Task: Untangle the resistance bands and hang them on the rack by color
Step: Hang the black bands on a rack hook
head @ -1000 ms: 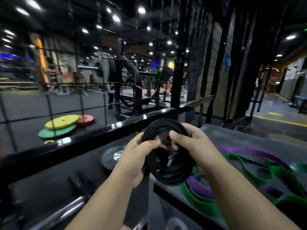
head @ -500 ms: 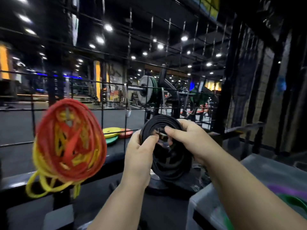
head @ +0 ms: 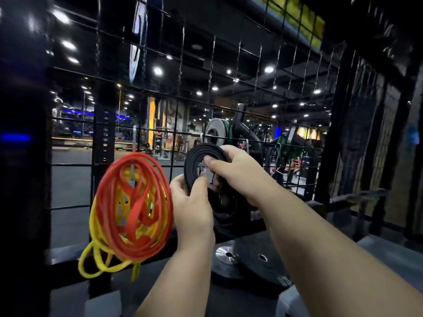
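Note:
I hold a coiled bundle of black resistance bands [head: 194, 161] up against the black wire grid rack [head: 258, 92]. My left hand [head: 192, 202] grips the coil's lower left side. My right hand [head: 235, 170] pinches its top right, fingers over a small metal hook [head: 202, 169] on the grid. To the left, a looped bundle of red bands [head: 137, 202] hangs from another hook [head: 132, 172], with yellow bands [head: 96, 259] drooping below it. The lower part of the black coil is hidden behind my hands.
Black weight plates [head: 263, 268] lie flat below my hands at the foot of the grid. A thick black upright post [head: 23, 179] stands at the far left. A grey surface edge [head: 393, 252] shows at the right. Gym machines fill the background behind the grid.
My view swung left and up from the table with green and purple bands to the grid. Both hands raised the black coil toward a hook; the red and yellow bundle came into view.

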